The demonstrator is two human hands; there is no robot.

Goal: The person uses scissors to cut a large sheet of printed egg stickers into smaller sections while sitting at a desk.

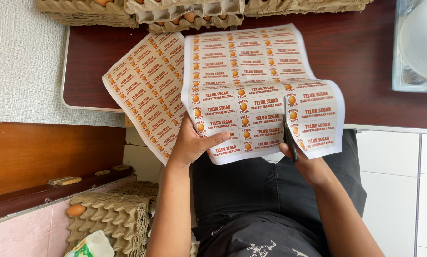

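While left hand (190, 143) pinches the sheet (266, 119) taut mid-frame, right hand (305, 162) grips scissors (289, 131); imo cut btwn label rows.

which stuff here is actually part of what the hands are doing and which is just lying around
In use:
- printed label sheet, held by the left hand
- black scissors in the right hand, cutting into that sheet

Lying about:
- second label sheet on the dark table
- egg trays at the table's far edge
- egg trays on the floor
- clear container
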